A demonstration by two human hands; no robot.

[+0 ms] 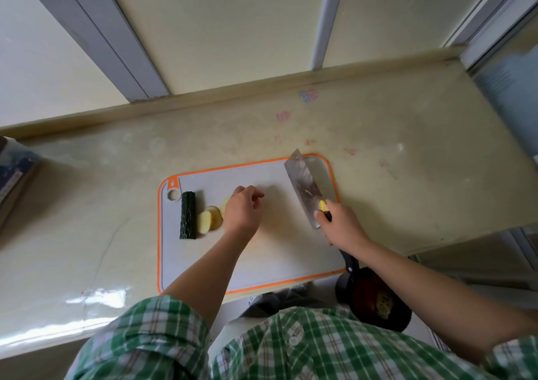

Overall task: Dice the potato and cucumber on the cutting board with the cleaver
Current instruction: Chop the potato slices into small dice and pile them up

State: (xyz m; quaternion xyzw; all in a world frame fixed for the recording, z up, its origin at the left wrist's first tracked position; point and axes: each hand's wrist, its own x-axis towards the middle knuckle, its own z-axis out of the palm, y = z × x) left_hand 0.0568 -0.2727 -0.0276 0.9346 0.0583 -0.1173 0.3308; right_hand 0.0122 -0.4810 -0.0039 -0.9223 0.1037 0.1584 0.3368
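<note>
Head view: our right hand grips the cleaver by its handle, with the blade over the cutting board's far right corner. Our left hand curls over the potato slices near the left edge, just beside the uncut cucumber — we cannot tell whether those fingers pinch a slice. We judge that the loosely fanned slices could slide under the blade — and outstretched fingertips could meet it.

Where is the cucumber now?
In the head view, the cucumber lies at the cutting board's left end, between its hole and the potato slices.
</note>
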